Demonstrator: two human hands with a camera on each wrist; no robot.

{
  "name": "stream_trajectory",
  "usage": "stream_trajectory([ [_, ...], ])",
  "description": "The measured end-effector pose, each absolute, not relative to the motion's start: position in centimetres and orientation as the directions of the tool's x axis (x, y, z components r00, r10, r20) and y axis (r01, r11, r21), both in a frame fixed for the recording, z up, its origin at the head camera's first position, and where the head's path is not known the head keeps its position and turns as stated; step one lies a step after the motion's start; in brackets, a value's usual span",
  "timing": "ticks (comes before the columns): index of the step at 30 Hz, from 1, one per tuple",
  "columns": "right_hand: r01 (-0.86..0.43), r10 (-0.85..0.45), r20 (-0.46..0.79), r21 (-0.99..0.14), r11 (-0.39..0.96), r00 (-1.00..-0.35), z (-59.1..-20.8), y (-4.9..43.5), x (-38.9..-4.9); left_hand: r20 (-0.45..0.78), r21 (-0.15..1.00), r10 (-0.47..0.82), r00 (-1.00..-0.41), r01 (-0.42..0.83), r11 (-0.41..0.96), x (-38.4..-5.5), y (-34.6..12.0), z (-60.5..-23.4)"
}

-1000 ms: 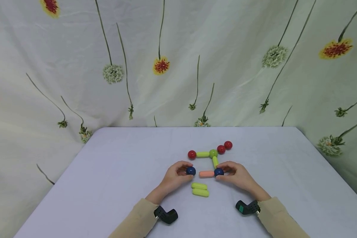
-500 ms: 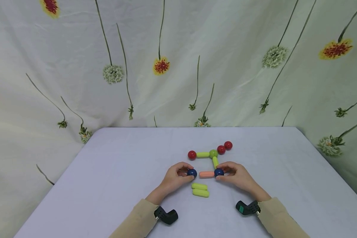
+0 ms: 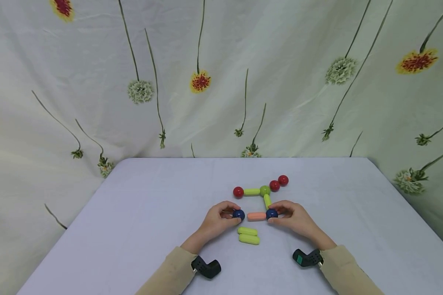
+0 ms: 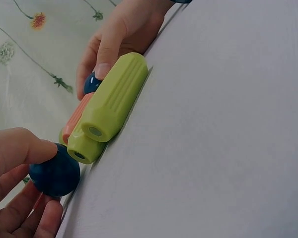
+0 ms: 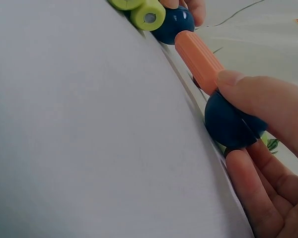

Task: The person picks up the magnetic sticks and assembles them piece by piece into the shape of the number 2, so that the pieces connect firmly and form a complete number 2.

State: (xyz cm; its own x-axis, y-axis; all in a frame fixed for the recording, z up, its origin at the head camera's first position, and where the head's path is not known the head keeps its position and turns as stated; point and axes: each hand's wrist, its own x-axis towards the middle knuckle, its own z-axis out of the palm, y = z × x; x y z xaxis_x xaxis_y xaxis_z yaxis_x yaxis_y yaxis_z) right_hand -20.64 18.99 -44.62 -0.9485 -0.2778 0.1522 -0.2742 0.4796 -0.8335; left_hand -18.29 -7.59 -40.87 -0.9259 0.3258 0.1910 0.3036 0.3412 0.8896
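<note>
My left hand (image 3: 219, 219) pinches a dark blue ball (image 3: 238, 214) between thumb and fingers, close to the table. A narrow gap separates it from the left end of an orange stick (image 3: 256, 216) in the head view. At that stick's other end, another dark blue ball (image 3: 271, 214) is pinched by my right hand (image 3: 293, 218). A lime green stick (image 3: 267, 200) runs from near this ball up to a green ball (image 3: 265, 190); the fingers partly hide where they meet. In the right wrist view, the thumb (image 5: 258, 94) lies over the orange stick's end.
Another green stick (image 3: 252, 191) links the green ball to a red ball (image 3: 238, 192). Two more red balls, one nearer (image 3: 275, 185) and one farther (image 3: 283, 180), lie right of it. Two loose green sticks (image 3: 249, 239) lie side by side on the table (image 3: 151, 213) in front.
My left hand has shifted its blue ball slightly right and toward the person, nearer the orange stick's end. The right hand and the other pieces stay in place.
</note>
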Motion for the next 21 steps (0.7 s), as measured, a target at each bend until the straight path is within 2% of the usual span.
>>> stream_trajectory([
  [21, -0.271, -0.271, 0.155, -0.839, 0.472, -0.950, -44.65, 18.92, -20.52, 0.187, 0.891, 0.324, -0.927, 0.299, 0.342, -18.28, -7.55, -40.93],
])
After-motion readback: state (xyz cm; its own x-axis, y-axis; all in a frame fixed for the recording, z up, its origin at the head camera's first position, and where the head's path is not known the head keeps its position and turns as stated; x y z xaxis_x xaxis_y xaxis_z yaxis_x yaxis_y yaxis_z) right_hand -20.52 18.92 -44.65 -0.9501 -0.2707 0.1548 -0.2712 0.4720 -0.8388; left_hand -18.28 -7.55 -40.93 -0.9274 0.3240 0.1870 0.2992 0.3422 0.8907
